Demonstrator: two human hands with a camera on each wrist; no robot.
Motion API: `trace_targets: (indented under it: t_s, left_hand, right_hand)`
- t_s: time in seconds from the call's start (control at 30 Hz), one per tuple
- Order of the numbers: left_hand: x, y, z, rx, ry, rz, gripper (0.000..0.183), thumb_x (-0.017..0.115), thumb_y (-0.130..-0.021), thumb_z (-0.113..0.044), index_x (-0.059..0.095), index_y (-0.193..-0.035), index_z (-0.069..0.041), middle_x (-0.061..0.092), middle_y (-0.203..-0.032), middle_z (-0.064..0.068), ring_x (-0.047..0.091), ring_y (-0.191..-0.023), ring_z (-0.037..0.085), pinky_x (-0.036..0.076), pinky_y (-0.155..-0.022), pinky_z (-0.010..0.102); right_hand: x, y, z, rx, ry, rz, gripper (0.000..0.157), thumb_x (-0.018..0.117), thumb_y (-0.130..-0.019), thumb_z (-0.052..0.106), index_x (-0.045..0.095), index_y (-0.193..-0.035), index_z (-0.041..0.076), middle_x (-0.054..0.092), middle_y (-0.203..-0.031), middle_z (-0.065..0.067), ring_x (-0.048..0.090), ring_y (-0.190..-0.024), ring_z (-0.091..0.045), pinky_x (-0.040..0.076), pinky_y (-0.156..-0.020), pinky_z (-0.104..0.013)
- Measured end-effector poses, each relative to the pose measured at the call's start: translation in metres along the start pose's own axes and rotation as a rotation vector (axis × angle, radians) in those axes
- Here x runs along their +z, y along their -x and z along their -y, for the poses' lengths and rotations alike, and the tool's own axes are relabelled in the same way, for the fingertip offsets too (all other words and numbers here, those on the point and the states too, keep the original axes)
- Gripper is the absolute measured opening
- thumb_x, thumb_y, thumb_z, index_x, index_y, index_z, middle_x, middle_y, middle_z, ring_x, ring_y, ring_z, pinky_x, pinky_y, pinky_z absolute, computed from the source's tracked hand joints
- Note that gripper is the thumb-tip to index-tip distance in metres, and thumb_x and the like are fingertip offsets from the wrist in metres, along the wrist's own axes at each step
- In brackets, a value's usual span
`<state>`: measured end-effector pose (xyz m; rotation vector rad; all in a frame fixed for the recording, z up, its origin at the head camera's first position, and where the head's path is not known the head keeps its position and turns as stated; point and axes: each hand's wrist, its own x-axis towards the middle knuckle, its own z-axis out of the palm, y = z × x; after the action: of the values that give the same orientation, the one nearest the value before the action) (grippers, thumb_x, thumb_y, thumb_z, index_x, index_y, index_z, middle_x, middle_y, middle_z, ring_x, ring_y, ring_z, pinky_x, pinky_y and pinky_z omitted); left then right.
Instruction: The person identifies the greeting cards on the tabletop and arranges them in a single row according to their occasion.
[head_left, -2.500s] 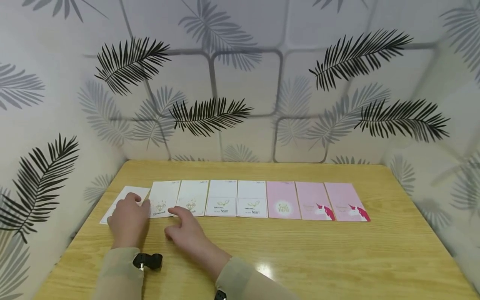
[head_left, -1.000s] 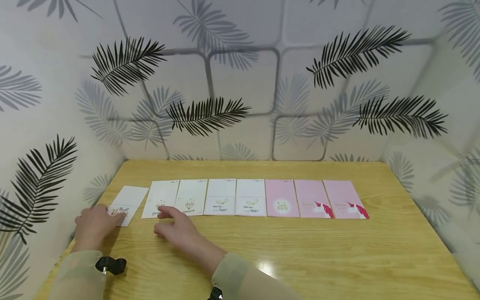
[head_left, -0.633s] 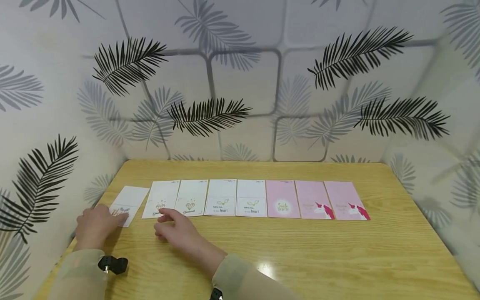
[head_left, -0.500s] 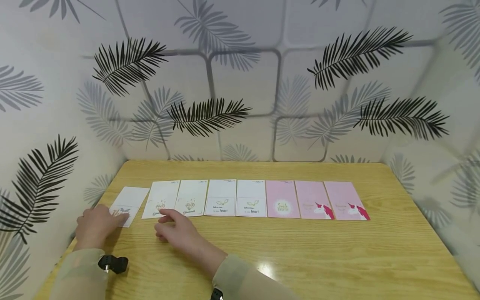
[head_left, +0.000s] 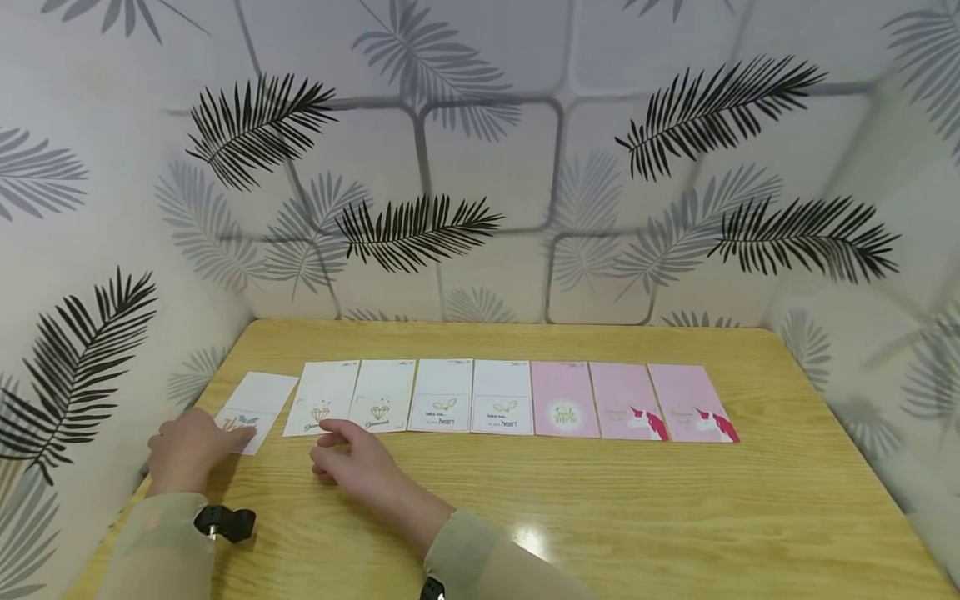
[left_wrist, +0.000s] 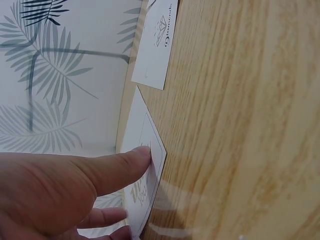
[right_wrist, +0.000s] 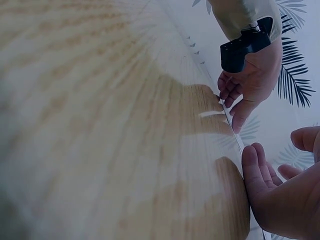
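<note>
At the left end of a row of cards lies a white greeting card point(head_left: 258, 393), flat and slightly slanted, with gold lettering partly covered. My left hand point(head_left: 191, 450) rests at its lower left, the thumb laid across the printed half and the other fingers by its left edge. In the left wrist view that thumb point(left_wrist: 120, 170) touches the card's face, and the fingertips sit near its corner. My right hand point(head_left: 360, 462) is just below the first diamond card point(head_left: 326, 387), fingers loosely bent and holding nothing. A second diamond card point(head_left: 386, 387) lies beside it.
Rightward the row continues with two white winged-heart cards point(head_left: 444, 379) point(head_left: 502, 379), a pink "Smile More" card point(head_left: 562, 383) and two pink unicorn cards point(head_left: 621, 387) point(head_left: 681, 387). Behind the wooden table point(head_left: 600, 517) stands a leaf-patterned wall covering point(head_left: 495, 283).
My left hand has moved from the leftmost card's right side to its lower left, uncovering the card's right part. My right hand has shifted slightly left and down. Both are still over the last half second.
</note>
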<state>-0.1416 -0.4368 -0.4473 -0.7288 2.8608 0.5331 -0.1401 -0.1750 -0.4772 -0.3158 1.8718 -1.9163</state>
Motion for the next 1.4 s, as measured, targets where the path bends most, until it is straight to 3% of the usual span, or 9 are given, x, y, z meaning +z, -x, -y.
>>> trace_targets:
  t_s: [0.23,0.33,0.5,0.77,0.93,1.1,1.23,1.4]
  left_hand:
    - [0.000,0.001,0.004,-0.014,0.088,-0.035,0.101,0.079,-0.096,-0.046,0.026,-0.143,0.026,0.041,-0.134,0.058,0.044,-0.122,0.076,0.046,-0.094,0.077]
    - [0.002,0.000,0.008,-0.010,0.098,-0.039,0.089,0.075,-0.099,-0.039,0.029,-0.145,0.022,0.043,-0.133,0.055,0.051,-0.118,0.070,0.049,-0.089,0.073]
    - [0.007,-0.003,0.015,-0.062,0.104,-0.077,0.054,0.052,-0.108,-0.022,0.039,-0.144,0.014,0.054,-0.133,0.045,0.060,-0.109,0.058,0.049,-0.082,0.064]
    - [0.002,0.007,0.019,-0.109,0.207,-0.206,0.049,0.045,-0.111,-0.017,0.041,-0.154,0.006,0.057,-0.140,0.041,0.062,-0.106,0.061,0.047,-0.077,0.063]
    - [-0.003,0.015,0.010,-0.111,0.321,-0.263,0.048,0.044,-0.111,-0.019,0.048,-0.153,0.005,0.060,-0.139,0.035,0.060,-0.109,0.054,0.046,-0.078,0.058]
    - [0.000,0.022,-0.003,-0.090,0.407,-0.303,0.047,0.046,-0.111,-0.018,0.054,-0.150,0.007,0.063,-0.128,0.033,0.059,-0.093,0.043,0.042,-0.071,0.047]
    - [0.002,0.026,-0.014,-0.073,0.436,-0.332,0.047,0.047,-0.111,-0.017,0.057,-0.149,0.008,0.064,-0.125,0.032,0.058,-0.089,0.040,0.042,-0.071,0.045]
    - [0.002,0.026,-0.023,-0.081,0.455,-0.328,0.048,0.043,-0.111,-0.018,0.057,-0.151,0.007,0.063,-0.128,0.032,0.057,-0.092,0.040,0.041,-0.073,0.045]
  right_hand:
    - [0.000,-0.001,-0.001,-0.008,0.010,-0.001,0.050,0.072,-0.104,0.010,0.063,-0.153,0.006,0.067,-0.113,0.007,0.075,-0.090,-0.014,0.064,-0.085,-0.032]
    - [0.001,-0.001,-0.001,-0.007,0.008,0.001,0.050,0.072,-0.104,0.010,0.063,-0.153,0.006,0.068,-0.111,0.006,0.074,-0.089,-0.012,0.063,-0.085,-0.032]
    - [0.003,-0.001,-0.003,-0.002,0.008,0.005,0.051,0.071,-0.103,0.010,0.063,-0.153,0.007,0.069,-0.110,0.006,0.073,-0.089,-0.010,0.063,-0.085,-0.031]
    - [0.006,-0.002,-0.002,-0.011,-0.004,0.023,0.050,0.070,-0.103,0.010,0.063,-0.153,0.007,0.069,-0.110,0.007,0.073,-0.091,-0.010,0.063,-0.085,-0.031]
    - [0.009,-0.001,0.003,-0.014,-0.001,0.044,0.054,0.070,-0.105,0.013,0.060,-0.158,0.008,0.071,-0.122,0.003,0.074,-0.096,-0.009,0.062,-0.088,-0.030]
    - [0.013,-0.001,0.012,0.012,0.033,0.074,0.061,0.070,-0.106,0.021,0.054,-0.164,0.015,0.069,-0.140,0.007,0.077,-0.102,-0.013,0.059,-0.089,-0.031]
    - [0.019,-0.003,0.016,0.037,0.049,0.087,0.063,0.070,-0.107,0.029,0.051,-0.167,0.021,0.064,-0.151,0.011,0.079,-0.102,-0.015,0.057,-0.090,-0.034]
    - [0.028,-0.008,0.019,0.052,0.029,0.076,0.064,0.073,-0.105,0.028,0.053,-0.165,0.017,0.064,-0.152,0.010,0.079,-0.097,-0.014,0.056,-0.099,-0.036]
